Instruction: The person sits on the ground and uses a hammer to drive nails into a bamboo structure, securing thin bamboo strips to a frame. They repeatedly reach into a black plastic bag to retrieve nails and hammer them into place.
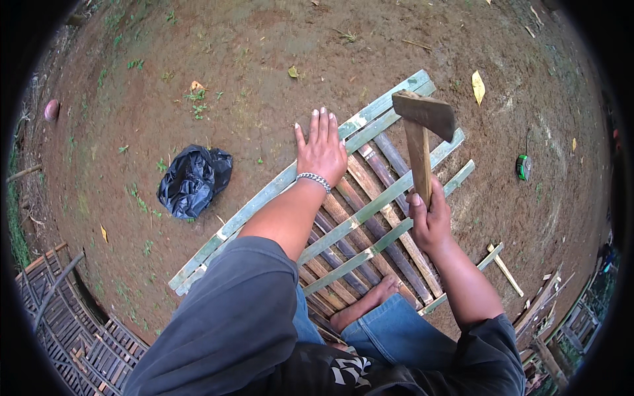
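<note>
In the head view, the panel (362,214), a lattice of bamboo-like strips and slats, lies on the soil (264,79). The left hand (323,148) lies flat over the panel's far edge, fingers stretched past it and grasping nothing; how hard it presses, I cannot tell. The right hand (430,216) is wrapped around the handle of the hatchet (418,152), whose head is over the panel's far right part.

The panel looks light for its breadth, stiff along each strip but likely to rack at the crossings. Its green strips seem smooth, perhaps slippery, and thin ends could split. The doubled far edge seems the best hold. The hatchet is probably head-heavy and rigid; the lower handle suits a firm grip.

Counted: one panel, with five green strips showing; its brown slats are too covered to count surely. One hatchet; one bare foot (370,303) plain on the panel's near part; one black bag (193,181) left of the panel; one tape measure (523,167) right of it; one large yellow leaf (478,88) beyond its far right corner.
</note>
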A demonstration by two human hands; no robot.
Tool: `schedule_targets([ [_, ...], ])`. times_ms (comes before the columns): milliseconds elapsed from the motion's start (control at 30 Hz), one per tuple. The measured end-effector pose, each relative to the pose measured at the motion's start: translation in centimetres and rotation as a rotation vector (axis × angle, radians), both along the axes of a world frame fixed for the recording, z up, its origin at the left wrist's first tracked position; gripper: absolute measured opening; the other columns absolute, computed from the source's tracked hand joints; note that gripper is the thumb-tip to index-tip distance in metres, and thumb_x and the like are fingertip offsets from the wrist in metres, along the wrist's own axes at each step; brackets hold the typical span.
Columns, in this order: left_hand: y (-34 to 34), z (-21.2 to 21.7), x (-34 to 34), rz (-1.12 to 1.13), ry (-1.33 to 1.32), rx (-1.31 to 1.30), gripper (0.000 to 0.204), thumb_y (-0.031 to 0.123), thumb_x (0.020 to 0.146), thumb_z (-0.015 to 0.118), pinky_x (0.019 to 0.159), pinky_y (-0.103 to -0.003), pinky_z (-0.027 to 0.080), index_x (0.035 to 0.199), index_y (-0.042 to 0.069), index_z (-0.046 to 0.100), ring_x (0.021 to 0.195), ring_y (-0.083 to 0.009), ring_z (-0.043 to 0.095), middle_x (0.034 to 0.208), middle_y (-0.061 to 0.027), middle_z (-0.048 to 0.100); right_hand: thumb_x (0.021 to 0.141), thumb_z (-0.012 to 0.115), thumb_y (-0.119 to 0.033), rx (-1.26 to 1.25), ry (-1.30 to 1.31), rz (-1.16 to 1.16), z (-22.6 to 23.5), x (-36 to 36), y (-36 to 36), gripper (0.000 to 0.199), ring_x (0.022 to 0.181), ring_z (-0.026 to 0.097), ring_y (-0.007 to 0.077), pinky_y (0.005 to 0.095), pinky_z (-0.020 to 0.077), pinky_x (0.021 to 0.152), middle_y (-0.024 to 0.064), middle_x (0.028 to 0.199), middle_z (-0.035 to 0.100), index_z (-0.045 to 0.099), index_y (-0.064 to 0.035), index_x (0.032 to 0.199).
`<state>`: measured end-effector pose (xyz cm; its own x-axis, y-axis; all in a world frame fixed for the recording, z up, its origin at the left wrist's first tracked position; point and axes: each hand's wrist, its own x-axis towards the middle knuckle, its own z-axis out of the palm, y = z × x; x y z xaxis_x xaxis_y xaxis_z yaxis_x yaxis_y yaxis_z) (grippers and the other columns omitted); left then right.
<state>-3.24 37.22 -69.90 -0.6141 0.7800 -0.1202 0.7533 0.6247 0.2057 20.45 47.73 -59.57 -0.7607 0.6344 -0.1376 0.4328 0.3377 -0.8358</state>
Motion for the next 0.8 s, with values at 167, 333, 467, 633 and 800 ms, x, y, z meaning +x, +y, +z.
schedule_targets([
  [167,0.0,0.1,-0.2,0.017,-0.052,0.092,0.064,0.029,0.099,0.050,0.126,-0.056,0.009,0.157,0.008,0.034,0.157,-0.0299,0.017,0.167,-0.0145,0.027,0.105,0.054,-0.020,-0.274,-0.118,-0.229,-2.2,-2.0,0.7,0.045,0.069,0.062,0.0172,0.0330,0.0519,0.065,0.0065,0.086,0.063,0.044,-0.0086,0.147],
  [333,0.1,0.1,0.2,0.029,-0.064,0.314,0.051,0.022,0.094,0.061,0.126,-0.054,0.013,0.143,0.012,0.053,0.149,-0.0295,0.033,0.155,-0.0138,0.043,0.103,0.058,-0.016,-0.501,0.002,-0.410,-6.2,-3.4,0.9,0.053,0.056,0.053,0.0102,0.0265,0.0460,0.048,0.0026,0.080,0.058,0.035,-0.0109,0.151],
  [467,3.4,0.6,-1.1,-0.133,-0.098,0.485,0.017,0.017,0.089,0.069,0.118,-0.050,0.029,0.104,0.016,0.075,0.126,-0.0253,0.055,0.126,-0.0058,0.064,0.101,0.060,-0.014,-0.589,0.080,-0.497,-7.9,-3.6,0.2,0.055,0.054,0.054,0.0104,0.0258,0.0465,0.046,0.0035,0.080,0.058,0.035,-0.0106,0.150],
  [633,7.0,1.3,-3.0,-0.361,0.007,0.298,0.017,0.014,0.088,0.066,0.116,-0.052,0.032,0.097,0.020,0.079,0.123,-0.0235,0.058,0.119,-0.0028,0.069,0.100,0.062,-0.012,-0.575,0.084,-0.527,-7.4,-3.1,0.1,0.055,0.055,0.055,0.0108,0.0267,0.0473,0.046,0.0040,0.080,0.059,0.036,-0.0097,0.148],
  [800,8.7,3.1,-4.6,-0.514,-0.032,0.058,0.020,0.018,0.088,0.065,0.116,-0.053,0.033,0.102,0.021,0.079,0.123,-0.0236,0.059,0.120,-0.0036,0.069,0.099,0.064,-0.014,-0.555,0.048,-0.510,-7.3,-2.9,0.2,0.057,0.055,0.056,0.0115,0.0275,0.0487,0.047,0.0040,0.080,0.060,0.035,-0.0095,0.148],
])
